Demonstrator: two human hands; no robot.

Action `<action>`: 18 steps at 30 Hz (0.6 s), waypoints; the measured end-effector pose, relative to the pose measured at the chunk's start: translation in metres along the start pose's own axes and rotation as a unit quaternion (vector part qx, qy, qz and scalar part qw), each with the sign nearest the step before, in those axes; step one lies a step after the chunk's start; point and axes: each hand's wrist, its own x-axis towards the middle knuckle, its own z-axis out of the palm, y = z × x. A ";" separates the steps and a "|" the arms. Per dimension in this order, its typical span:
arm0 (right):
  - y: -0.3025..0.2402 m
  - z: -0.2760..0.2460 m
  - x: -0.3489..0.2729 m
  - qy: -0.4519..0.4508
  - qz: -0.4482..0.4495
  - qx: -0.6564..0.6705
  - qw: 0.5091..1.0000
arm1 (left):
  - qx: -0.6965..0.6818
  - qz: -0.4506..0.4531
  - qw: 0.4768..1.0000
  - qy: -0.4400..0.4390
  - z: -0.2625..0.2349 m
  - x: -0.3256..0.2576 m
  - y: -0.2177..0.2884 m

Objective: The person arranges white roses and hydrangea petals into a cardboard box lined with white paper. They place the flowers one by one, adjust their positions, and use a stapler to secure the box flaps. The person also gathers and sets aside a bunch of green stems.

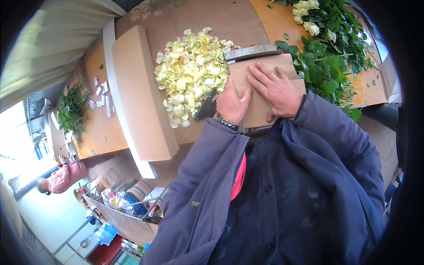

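Note:
A ribbed corrugated cardboard sheet (pixel 265 67) lies in front of me, with a folded or overlapping part near its right side. My right hand (pixel 278 92) rests flat on top of it, fingers stretched toward the upper left. Along the sheet's left edge is my left hand (pixel 233 102), its thumb spread onto the cardboard and its forefinger pointing away from me. The remaining left fingers are mostly hidden. A grey metal bar (pixel 252 52) runs along the far edge of the sheet. Beside my left wrist, a dark flat piece (pixel 206 107) sticks out.
Left of my hands lies a heap of pale yellow petals (pixel 190 73), then a stack of long cardboard sheets (pixel 142 95). Leafy cream roses (pixel 329 48) fill the right side. Small white pieces (pixel 104 90) and greenery (pixel 73 110) lie far left, near another person (pixel 66 176).

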 end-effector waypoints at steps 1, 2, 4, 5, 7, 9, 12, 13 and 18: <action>0.000 0.001 0.000 0.007 -0.001 0.002 1.000 | 0.009 0.006 1.000 0.007 0.000 0.000 0.001; 0.000 0.001 0.001 0.010 -0.001 0.002 1.000 | 0.014 -0.005 1.000 0.003 -0.001 0.000 0.002; 0.000 0.002 0.002 0.015 0.001 0.006 1.000 | 0.021 -0.016 1.000 0.002 -0.001 0.000 0.004; -0.001 0.002 0.002 0.017 0.001 0.002 1.000 | 0.028 -0.012 1.000 0.008 -0.001 0.000 0.005; -0.001 0.001 0.002 0.020 0.003 0.010 1.000 | 0.040 -0.006 0.999 0.023 -0.001 -0.001 0.007; -0.001 0.001 0.002 0.016 0.006 0.009 1.000 | 0.045 -0.014 0.999 0.023 -0.001 -0.002 0.008; 0.000 0.001 0.003 0.019 0.007 0.023 1.000 | 0.036 -0.023 0.999 0.015 -0.001 -0.002 0.009; 0.001 0.001 0.003 0.016 0.009 0.034 0.999 | 0.027 -0.018 0.999 0.019 -0.002 -0.002 0.009; 0.001 0.004 0.003 0.026 -0.003 0.016 1.000 | 0.044 -0.040 0.998 0.014 -0.003 -0.001 0.010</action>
